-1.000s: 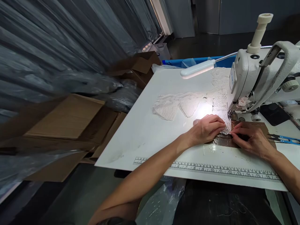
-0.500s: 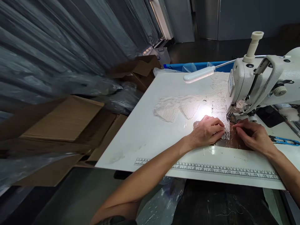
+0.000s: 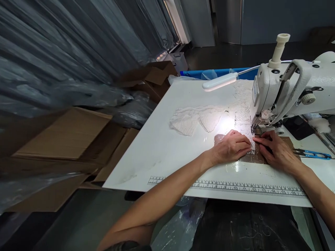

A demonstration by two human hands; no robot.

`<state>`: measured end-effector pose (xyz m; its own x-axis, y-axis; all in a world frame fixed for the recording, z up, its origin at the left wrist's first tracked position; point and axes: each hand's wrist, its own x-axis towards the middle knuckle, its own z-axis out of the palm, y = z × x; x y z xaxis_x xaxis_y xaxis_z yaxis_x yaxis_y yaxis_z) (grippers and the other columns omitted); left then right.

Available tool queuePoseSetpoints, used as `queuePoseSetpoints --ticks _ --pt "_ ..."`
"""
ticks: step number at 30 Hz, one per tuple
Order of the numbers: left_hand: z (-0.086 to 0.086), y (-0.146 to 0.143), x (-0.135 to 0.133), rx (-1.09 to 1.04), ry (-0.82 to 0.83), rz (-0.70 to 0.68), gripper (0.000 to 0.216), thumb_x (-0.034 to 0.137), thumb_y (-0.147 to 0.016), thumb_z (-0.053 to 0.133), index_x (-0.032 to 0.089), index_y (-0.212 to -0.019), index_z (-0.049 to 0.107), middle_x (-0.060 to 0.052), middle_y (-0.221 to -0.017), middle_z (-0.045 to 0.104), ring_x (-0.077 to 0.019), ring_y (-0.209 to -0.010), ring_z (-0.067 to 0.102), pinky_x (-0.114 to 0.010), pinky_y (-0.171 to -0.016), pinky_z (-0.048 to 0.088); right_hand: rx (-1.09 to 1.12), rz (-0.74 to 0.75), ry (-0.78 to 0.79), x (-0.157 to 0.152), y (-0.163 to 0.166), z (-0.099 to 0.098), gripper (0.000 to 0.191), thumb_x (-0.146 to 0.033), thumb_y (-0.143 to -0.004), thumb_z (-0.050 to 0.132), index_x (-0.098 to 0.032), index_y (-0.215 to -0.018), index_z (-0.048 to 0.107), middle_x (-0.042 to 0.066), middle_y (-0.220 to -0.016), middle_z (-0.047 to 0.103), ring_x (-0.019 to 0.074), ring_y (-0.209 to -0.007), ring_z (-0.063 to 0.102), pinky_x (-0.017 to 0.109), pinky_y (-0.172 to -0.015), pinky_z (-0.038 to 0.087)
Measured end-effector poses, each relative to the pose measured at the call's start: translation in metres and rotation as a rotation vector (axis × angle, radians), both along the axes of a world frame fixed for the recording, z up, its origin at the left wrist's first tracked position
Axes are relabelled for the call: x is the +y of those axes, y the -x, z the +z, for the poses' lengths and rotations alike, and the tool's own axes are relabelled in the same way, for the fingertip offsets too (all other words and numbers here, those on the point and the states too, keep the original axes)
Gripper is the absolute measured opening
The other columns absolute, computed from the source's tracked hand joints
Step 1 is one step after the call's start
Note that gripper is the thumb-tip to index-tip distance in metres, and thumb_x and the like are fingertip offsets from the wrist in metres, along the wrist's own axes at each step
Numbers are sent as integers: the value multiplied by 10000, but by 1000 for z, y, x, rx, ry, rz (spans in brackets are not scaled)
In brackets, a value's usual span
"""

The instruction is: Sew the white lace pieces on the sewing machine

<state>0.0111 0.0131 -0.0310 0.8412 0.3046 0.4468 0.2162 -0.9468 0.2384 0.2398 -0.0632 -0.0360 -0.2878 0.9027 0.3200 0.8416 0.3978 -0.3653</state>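
A strip of white lace (image 3: pixel 242 118) runs under the needle end of a white sewing machine (image 3: pixel 269 90). My left hand (image 3: pixel 232 148) lies on the lace's near end, fingers curled together and gripping its left edge. From the other side my right hand (image 3: pixel 278 151) reaches in just below the presser foot, its index fingertip on the lace's right edge and its thumb bent close by. That hand partly hides its own grip. Under both hands lies a brownish plate (image 3: pixel 252 159) on the tabletop. More scalloped lace (image 3: pixel 184 122) rests flat to the left.
Blue-handled thread snips (image 3: pixel 316 155) lie right of my right hand, near a black pad (image 3: pixel 299 128). A lit lamp (image 3: pixel 220 83) hangs over the white table (image 3: pixel 157 150). A printed ruler (image 3: pixel 230 187) lines its front edge. Open cardboard boxes (image 3: pixel 65 132) stand left.
My right hand has moved left and its fingertips now meet the lace edge near the needle. My left hand stays on the lace. The view has shifted slightly.
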Motion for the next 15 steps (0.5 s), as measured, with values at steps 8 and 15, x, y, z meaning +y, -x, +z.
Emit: queuePoseSetpoints --ticks 8,15 --pt "4 3 1 53 -126 -18 236 211 -1031 485 226 -949 705 -12 -986 742 -121 -804 630 -380 -894 457 -10 -21 10 0 2 -2 400 -369 -1015 423 -265 -1281 703 138 -1073 606 262 -944 632 437 -806 593" --pt "10 3 -4 89 -246 -38 292 178 -1042 435 199 -908 694 -14 -954 742 -126 -760 600 -332 -785 455 7 9 -14 -1 1 2 379 -332 -1002 454 -257 -1271 709 133 -1066 623 255 -962 639 423 -818 588"
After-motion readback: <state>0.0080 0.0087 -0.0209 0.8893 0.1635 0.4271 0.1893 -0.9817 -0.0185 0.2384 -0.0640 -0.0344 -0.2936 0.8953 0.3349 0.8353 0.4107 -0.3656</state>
